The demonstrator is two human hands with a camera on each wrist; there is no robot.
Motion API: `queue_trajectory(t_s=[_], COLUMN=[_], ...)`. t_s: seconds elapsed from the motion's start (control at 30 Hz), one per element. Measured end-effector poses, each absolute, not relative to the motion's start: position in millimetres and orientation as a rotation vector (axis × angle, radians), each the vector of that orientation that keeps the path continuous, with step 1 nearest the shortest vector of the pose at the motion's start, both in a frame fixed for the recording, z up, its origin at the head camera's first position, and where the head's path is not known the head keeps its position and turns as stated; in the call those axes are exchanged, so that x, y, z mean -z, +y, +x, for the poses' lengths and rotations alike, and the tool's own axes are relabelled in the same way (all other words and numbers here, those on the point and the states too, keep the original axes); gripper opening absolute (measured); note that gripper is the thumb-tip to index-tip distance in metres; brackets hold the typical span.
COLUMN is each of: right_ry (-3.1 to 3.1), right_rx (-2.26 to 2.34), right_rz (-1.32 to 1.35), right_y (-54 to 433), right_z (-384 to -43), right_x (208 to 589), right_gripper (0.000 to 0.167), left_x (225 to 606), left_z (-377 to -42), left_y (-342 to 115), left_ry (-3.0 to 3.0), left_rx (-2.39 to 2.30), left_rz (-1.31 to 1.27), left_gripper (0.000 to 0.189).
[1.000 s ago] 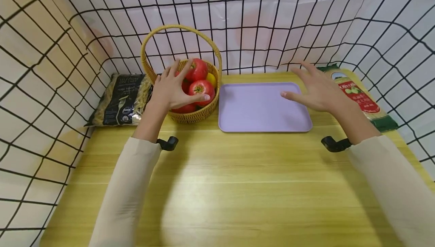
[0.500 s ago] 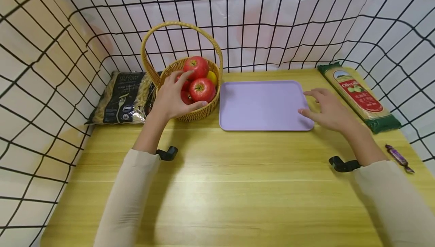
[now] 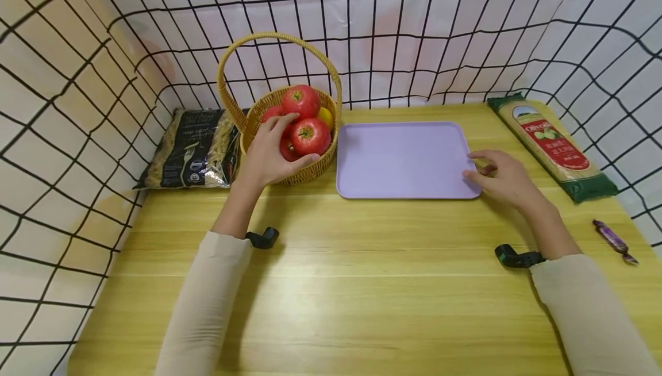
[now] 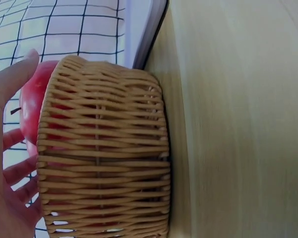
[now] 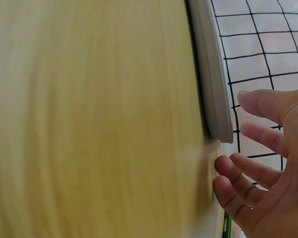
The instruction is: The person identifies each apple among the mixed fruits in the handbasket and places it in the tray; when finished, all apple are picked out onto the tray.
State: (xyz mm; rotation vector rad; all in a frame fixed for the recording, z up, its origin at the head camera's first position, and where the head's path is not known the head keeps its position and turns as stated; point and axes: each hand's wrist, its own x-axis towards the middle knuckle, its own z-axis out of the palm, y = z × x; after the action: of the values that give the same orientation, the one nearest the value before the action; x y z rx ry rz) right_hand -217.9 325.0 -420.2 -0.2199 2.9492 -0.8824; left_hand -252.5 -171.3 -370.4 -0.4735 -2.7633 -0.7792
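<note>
My left hand (image 3: 269, 149) is over the front left of a wicker basket (image 3: 305, 176), its fingers spread and its thumb stretched toward the front red apple (image 3: 311, 136). In the left wrist view, the thumb reaches the top of a red apple (image 4: 36, 101) behind the basket's woven wall (image 4: 104, 148), and the other fingers are spread apart beside the rim. At the right end of a purple tray (image 3: 405, 160), my right hand (image 3: 504, 179) has its thumb and fingers loosely bent. The right wrist view puts these fingertips close by the tray's corner (image 5: 216, 124), apart from one another.
More red apples and a yellow fruit (image 3: 326, 117) fill the basket, under its tall arched handle (image 3: 279, 35). A pasta bag (image 3: 188, 149) lies to the left. A green-ended noodle packet (image 3: 553, 143) and a purple wrapped candy (image 3: 615, 242) lie right. Black wire grid (image 3: 393, 37) encloses the table.
My right hand has come down from above the noodle packet to the tray's right edge, its fingers bending, uncovering the packet and candy. The left hand has lowered slightly over the apples.
</note>
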Motion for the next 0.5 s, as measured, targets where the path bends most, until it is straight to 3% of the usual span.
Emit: queue_trajectory(t_s=[0.5], right_ry=[2.93], right_rx=[1.093], right_rz=[-0.166], right_y=[324.3], right_z=[-214.8], right_x=[433.7], right_gripper=[0.048], left_x=[379.7], left_z=[-255.8], left_y=[-161.9], left_ry=[-2.755], left_rx=[0.844], left_rz=[-0.444], left_gripper=[0.093])
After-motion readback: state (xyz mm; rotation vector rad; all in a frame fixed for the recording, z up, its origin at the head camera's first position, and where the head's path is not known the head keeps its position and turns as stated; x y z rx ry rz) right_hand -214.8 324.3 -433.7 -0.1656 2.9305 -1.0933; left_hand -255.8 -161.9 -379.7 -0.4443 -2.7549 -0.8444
